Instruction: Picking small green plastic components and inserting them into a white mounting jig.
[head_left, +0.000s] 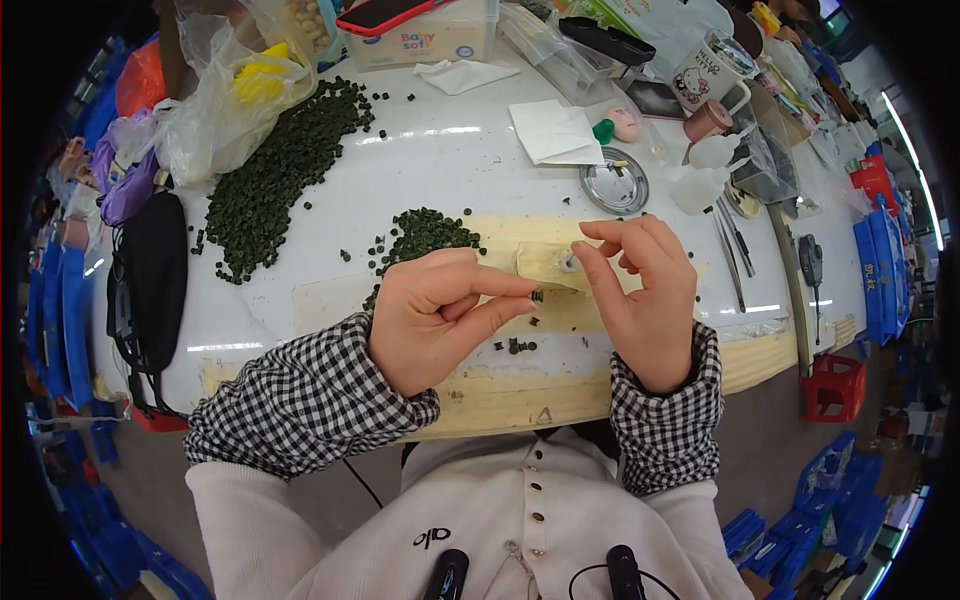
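My left hand (437, 315) is closed in a pinch, with a small dark green part (537, 296) between thumb and index finger. Beside it, my right hand (643, 290) has its thumb and index fingertips slightly apart, with nothing visible between them. A cream-coloured piece of tape or paper (545, 262) lies between the hands, and a small grey round piece (570, 263) shows near the right thumb. Several loose dark green parts (516, 346) lie just in front of the hands. Behind my left hand sits a small heap of the same parts (425, 235).
A larger heap of dark green parts (285, 165) spreads at the back left, beside plastic bags (215, 125) and a black cloth item (155, 290). At the right lie a round metal dish (614, 184), tweezers (730, 262), a white bottle (700, 188) and a mug (705, 75).
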